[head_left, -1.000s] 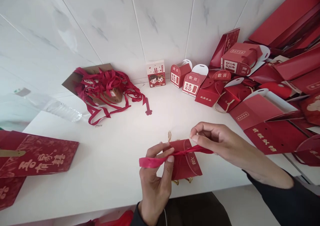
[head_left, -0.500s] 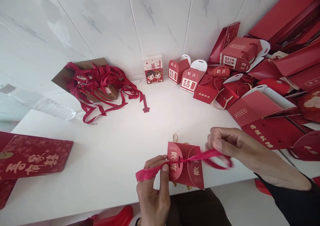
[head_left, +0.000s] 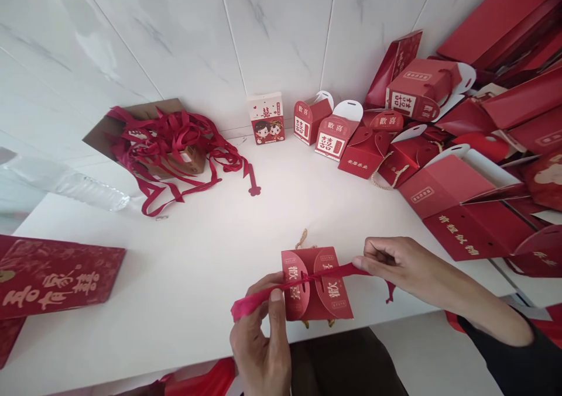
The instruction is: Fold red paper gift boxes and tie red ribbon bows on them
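A red gift box [head_left: 314, 314] with gold lettering lies near the table's front edge, its two rounded flaps folded over the top. Across it runs a red ribbon [head_left: 336, 271], twisted together between the slots of the flaps. My left hand [head_left: 263, 326] pinches one end between thumb and fingers at the box's left side, and a loose tail sticks out beyond it. My right hand [head_left: 390, 261] is closed on the other end to the right of the box, with a short tail hanging below. A twisted gold cord [head_left: 302, 238] shows behind the box.
A cardboard box [head_left: 99, 135] spilling red ribbons [head_left: 175, 141] stands at the back left, beside a clear plastic bottle [head_left: 94, 190]. A small printed box [head_left: 267, 118] stands by the wall. Several red gift boxes [head_left: 333, 138] crowd the right. A red bag [head_left: 65, 279] lies at left.
My right hand has moved slightly down and left, and the ribbon's loop beside it is now a short hanging tail. The gift box and my left hand have shifted a little left.
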Available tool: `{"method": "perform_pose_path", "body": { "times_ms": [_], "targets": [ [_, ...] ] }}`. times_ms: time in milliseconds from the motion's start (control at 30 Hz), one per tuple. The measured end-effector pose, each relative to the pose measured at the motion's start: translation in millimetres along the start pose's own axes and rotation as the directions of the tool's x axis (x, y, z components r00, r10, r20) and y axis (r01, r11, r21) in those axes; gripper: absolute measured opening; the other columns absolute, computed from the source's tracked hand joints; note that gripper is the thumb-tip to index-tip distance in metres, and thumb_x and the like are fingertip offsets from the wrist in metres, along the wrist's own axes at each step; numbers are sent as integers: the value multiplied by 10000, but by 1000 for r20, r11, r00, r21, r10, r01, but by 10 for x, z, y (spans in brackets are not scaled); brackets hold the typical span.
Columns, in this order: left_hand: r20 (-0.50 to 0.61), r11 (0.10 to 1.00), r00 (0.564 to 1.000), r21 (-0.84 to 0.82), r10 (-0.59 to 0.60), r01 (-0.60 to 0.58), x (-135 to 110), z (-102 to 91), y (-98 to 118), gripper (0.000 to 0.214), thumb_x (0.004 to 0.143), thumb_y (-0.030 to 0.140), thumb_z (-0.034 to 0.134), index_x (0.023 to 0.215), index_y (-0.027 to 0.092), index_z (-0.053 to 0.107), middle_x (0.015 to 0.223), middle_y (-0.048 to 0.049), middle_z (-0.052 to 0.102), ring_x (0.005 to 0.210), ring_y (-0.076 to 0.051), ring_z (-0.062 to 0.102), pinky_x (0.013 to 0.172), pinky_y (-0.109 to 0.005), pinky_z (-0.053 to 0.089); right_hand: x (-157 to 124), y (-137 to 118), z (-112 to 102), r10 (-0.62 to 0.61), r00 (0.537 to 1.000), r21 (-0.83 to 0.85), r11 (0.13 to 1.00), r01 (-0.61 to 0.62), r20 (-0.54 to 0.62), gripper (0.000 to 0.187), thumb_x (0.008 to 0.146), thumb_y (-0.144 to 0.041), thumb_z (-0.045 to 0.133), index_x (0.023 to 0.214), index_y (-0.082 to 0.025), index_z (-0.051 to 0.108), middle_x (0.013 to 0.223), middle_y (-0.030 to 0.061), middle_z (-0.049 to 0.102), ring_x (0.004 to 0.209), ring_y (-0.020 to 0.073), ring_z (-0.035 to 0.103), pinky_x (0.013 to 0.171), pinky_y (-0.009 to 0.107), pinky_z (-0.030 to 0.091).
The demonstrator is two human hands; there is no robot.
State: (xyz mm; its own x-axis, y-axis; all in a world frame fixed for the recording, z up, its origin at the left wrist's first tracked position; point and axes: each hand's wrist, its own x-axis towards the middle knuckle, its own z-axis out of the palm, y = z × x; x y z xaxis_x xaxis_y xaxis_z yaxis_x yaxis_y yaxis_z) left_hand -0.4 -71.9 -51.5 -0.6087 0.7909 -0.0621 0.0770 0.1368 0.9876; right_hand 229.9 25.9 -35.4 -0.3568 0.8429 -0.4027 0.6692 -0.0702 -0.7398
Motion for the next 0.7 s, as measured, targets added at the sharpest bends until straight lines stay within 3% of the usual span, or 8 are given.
{"method": "perform_pose_path", "body": {
  "times_ms": [133,200,267,333,400,467,533,700],
  "targets": [
    [23,976,977,45,-213,212,35,-22,-32,450,823,609,713,943,179,768,962,-106,782,920,-270,731,721,-312,603,29,102,9,21,994,-69,997,-28,-103,527,926,-651,561,669,-234,365,607,-61,312,555,135,284,518,256,245],
    [32,961,961,37,-274,273,53,-28,-32,482,798,639,726,915,173,760,941,-108,784,928,-275,736,745,-316,608,28,124,-2,9,991,-95,995,-22,-136,509,924,-672,540,682,-238,430,610,-44,422,548,148,376,517,262,311],
    [57,959,957,10,-284,284,55,-34,-9,476,837,639,690,996,195,756,1059,-104,777,1049,-280,720,839,-328,601,4,113,5,-51,969,-125,992,21,-243,450,921,-680,533,794,-249,560,779,20,614,688,204,543,584,289,423],
    [111,965,959,-2,-260,262,37,-41,24,452,907,609,622,1155,247,731,1259,-86,726,1231,-280,647,953,-347,569,-43,67,46,-70,929,-126,992,25,-364,446,928,-688,517,905,-254,615,935,70,668,843,258,597,661,327,470],
    [171,973,958,19,-231,231,8,-47,50,443,950,578,578,1282,305,685,1396,-55,658,1367,-271,547,1039,-353,523,-98,-5,126,1,952,-38,999,-14,-306,491,966,-699,448,858,-246,602,846,62,642,771,248,570,638,331,437],
    [196,980,960,46,-198,192,-18,-49,61,445,962,560,572,1328,325,666,1445,-43,621,1419,-266,492,1072,-349,497,-134,-90,232,70,992,110,992,-58,-102,556,1005,-697,362,744,-236,531,692,20,546,630,200,478,592,322,371],
    [186,989,971,55,-148,141,-26,-42,64,433,963,557,575,1308,320,686,1451,-50,604,1400,-270,502,1042,-344,514,-128,-174,336,68,998,268,961,-63,-9,559,1008,-698,366,733,-230,499,686,3,494,617,181,431,583,314,340],
    [165,998,986,70,-22,10,19,10,154,359,945,564,603,1084,288,788,1219,-62,690,1158,-234,618,890,-295,553,-18,-341,459,81,981,549,835,29,-176,408,959,-630,585,909,-225,614,713,-35,437,610,140,383,559,275,337]
  ]
}}
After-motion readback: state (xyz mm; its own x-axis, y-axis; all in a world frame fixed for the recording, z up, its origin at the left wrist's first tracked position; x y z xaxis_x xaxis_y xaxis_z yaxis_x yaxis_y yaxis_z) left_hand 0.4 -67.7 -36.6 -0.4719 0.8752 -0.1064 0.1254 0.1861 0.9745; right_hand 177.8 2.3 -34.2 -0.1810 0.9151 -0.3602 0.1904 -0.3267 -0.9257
